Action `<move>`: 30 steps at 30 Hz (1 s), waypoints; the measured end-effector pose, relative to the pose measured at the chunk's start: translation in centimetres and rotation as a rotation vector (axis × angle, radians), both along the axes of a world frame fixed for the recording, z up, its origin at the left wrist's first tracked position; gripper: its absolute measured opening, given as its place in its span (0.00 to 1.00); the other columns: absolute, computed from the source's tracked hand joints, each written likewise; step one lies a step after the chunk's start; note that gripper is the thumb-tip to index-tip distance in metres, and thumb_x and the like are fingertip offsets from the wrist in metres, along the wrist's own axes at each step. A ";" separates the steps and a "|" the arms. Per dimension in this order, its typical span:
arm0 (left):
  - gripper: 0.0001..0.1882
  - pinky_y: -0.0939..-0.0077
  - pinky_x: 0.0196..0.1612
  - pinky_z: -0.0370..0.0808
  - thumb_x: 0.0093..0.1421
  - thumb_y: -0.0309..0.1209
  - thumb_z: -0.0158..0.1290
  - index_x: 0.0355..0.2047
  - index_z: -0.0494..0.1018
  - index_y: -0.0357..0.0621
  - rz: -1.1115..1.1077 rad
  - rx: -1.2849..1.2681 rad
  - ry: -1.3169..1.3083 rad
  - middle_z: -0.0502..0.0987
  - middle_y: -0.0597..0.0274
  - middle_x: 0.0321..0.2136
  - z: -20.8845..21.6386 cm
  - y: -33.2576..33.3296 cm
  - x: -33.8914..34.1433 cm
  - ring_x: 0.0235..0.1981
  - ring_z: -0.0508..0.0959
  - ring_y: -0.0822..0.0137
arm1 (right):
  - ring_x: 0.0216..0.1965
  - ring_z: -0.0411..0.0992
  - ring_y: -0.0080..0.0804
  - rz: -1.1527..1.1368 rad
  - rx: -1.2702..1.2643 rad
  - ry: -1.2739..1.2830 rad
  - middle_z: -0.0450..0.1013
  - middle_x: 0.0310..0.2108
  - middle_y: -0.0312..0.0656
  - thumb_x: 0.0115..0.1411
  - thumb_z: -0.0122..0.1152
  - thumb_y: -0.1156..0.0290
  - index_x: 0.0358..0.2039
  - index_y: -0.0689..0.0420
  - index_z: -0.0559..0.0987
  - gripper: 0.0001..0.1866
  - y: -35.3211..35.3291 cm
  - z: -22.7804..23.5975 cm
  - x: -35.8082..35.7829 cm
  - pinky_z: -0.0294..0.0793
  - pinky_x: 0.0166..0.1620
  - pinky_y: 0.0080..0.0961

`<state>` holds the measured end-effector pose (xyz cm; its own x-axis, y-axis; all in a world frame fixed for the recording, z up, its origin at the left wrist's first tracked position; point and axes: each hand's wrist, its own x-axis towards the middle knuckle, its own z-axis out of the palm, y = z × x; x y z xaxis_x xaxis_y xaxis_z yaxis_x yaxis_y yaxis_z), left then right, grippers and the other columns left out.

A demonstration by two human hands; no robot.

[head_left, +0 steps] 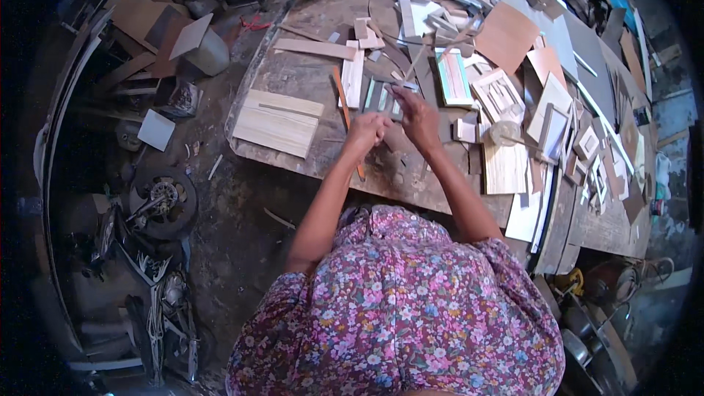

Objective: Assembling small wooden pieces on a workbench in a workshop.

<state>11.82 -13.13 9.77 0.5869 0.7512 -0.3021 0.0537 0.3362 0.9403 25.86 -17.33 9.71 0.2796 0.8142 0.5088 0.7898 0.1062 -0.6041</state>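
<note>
Head view: both hands meet above the surface (293, 81), the left hand (367, 130) clenched round the near end of a thin strip (386, 103) whose long axis runs up and away. The right hand (416, 116) pinches the strip's far part, just beside the left.

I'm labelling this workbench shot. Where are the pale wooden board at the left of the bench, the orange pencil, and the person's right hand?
pale wooden board (277, 123), head view, middle of its top face.
orange pencil (342, 101), head view, upper part of its shaft.
right hand (416, 119), head view, back of the hand.
</note>
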 end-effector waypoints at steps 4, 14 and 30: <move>0.12 0.86 0.15 0.57 0.58 0.32 0.41 0.24 0.70 0.38 0.041 0.070 0.008 0.64 0.70 0.13 -1.7 0.3 -0.7 0.12 0.61 0.79 | 0.25 0.71 0.40 0.086 -0.033 0.026 0.71 0.25 0.41 0.48 0.50 0.78 0.44 0.44 0.72 0.22 -2.2 0.4 -3.3 0.70 0.26 0.32; 0.12 0.86 0.15 0.57 0.59 0.30 0.40 0.24 0.70 0.37 -0.012 0.050 -0.004 0.64 0.70 0.12 -0.3 0.1 -0.6 0.12 0.61 0.80 | 0.27 0.71 0.41 0.041 0.030 0.014 0.72 0.28 0.41 0.45 0.53 0.76 0.41 0.46 0.73 0.19 -0.7 0.5 -1.6 0.69 0.26 0.33; 0.11 0.86 0.16 0.58 0.58 0.28 0.40 0.25 0.70 0.38 0.012 0.102 0.024 0.65 0.70 0.14 -0.2 -0.4 -1.3 0.14 0.62 0.80 | 0.24 0.72 0.41 0.042 -0.129 -0.123 0.72 0.31 0.41 0.46 0.50 0.79 0.42 0.44 0.72 0.21 -2.6 1.2 -3.8 0.70 0.24 0.32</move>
<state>10.49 -13.52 9.58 0.5715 0.7854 -0.2376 0.0737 0.2393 0.9682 22.02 -19.94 10.94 0.1857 0.8845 0.4280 0.8552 0.0690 -0.5137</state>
